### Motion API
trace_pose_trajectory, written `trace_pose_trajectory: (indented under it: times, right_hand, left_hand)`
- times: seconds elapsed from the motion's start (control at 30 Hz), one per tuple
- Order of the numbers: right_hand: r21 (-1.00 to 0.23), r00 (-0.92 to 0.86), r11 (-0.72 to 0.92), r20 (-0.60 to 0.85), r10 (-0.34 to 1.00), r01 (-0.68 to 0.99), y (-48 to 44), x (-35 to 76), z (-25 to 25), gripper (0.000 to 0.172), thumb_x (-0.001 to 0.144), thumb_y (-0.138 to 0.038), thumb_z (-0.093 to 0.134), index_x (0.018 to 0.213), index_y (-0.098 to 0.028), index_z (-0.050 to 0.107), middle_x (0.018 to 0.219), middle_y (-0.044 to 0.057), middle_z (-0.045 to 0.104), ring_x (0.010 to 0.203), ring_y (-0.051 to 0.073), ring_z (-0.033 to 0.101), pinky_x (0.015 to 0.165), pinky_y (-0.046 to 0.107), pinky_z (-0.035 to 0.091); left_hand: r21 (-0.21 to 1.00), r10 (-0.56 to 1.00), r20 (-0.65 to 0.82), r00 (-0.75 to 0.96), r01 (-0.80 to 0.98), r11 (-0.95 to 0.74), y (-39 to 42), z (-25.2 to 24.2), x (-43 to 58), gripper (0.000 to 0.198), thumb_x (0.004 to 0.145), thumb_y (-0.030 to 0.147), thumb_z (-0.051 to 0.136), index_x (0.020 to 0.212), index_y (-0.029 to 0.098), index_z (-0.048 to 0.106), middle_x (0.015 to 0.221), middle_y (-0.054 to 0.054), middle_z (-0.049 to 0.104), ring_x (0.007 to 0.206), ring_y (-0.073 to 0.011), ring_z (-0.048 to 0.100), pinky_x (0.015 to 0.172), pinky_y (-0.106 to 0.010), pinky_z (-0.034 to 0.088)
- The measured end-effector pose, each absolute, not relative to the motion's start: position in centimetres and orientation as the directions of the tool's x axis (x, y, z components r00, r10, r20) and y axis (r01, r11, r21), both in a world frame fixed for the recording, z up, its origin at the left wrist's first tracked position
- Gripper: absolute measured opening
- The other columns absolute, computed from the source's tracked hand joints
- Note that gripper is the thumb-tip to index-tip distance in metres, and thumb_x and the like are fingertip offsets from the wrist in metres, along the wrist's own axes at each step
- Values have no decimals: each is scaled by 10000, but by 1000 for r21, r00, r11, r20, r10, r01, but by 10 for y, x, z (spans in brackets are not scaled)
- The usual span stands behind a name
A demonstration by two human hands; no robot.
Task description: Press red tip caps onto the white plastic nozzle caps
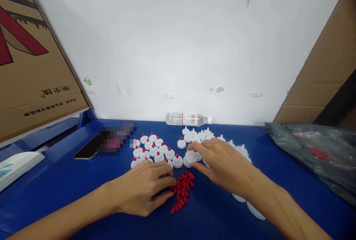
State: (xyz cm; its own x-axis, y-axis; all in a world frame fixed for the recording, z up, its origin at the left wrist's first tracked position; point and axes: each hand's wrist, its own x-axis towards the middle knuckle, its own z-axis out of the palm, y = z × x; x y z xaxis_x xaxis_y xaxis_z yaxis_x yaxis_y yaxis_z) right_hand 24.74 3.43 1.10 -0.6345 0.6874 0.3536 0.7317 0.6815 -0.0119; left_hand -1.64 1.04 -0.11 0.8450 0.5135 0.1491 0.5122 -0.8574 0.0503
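Observation:
My right hand pinches a white nozzle cap between thumb and fingers, its round, flat side turned toward me. My left hand is curled at the left edge of a pile of small red tips, with red tips between its thumb and forefinger. Left of centre stand several white caps with red tips on their nozzles, among them one white cap beside the right fingertips. White caps with bare nozzles stand behind and around the right hand, which partly hides them.
A clear plastic bottle lies against the white wall. A phone and a white device lie on the left. A grey plastic bag with red pieces lies on the right. Cardboard boxes flank the blue table.

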Motion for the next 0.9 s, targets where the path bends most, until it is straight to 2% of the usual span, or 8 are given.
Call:
trace_pose_trajectory:
  times: [0.1, 0.4, 0.63, 0.73, 0.9]
  right_hand:
    - [-6, -640, 690, 367, 675, 724, 33, 246, 11, 381, 938, -260, 715, 1293, -226, 581, 970, 52, 730, 890, 266, 711, 801, 406, 535]
    - [19, -677, 715, 339, 653, 699, 34, 244, 10, 204, 938, -235, 718, 1122, -239, 631, 911, 9, 726, 844, 235, 694, 739, 370, 507]
    - [-7, -686, 745, 384, 618, 667, 30, 241, 11, 232, 945, -223, 700, 1166, -215, 627, 993, 41, 731, 917, 245, 694, 826, 403, 523]
    - [-3, -690, 761, 419, 590, 648, 28, 240, 11, 263, 952, -220, 680, 1207, -197, 621, 1054, 68, 723, 958, 255, 693, 858, 419, 536]
    - [42, -702, 771, 448, 554, 635, 26, 236, 13, 256, 964, -196, 641, 1217, -173, 604, 1098, 91, 682, 983, 267, 679, 845, 433, 551]
  left_hand:
    - [51, 518, 137, 845, 516, -855, 10, -1, -17, 134, 999, 247, 586, 1108, 215, 656, 1029, -33, 665, 855, -184, 645, 644, -313, 405]
    - [45, 531, 127, 838, 530, -847, 10, 0, -17, 108, 965, 239, 617, 1061, 209, 656, 993, -36, 655, 859, -188, 638, 658, -299, 422]
    - [39, 531, 132, 837, 531, -846, 11, 1, -16, 90, 985, 197, 561, 1030, 205, 639, 953, -37, 661, 835, -188, 641, 654, -290, 431]
    - [61, 526, 209, 824, 526, -848, 12, 2, -16, 132, 988, 163, 519, 1064, 199, 621, 926, -33, 681, 798, -181, 665, 641, -288, 456]
    - [39, 466, 442, 767, 502, -864, 13, 0, -16, 188, 1005, 113, 510, 1152, 185, 602, 939, -37, 739, 744, -159, 719, 600, -263, 495]
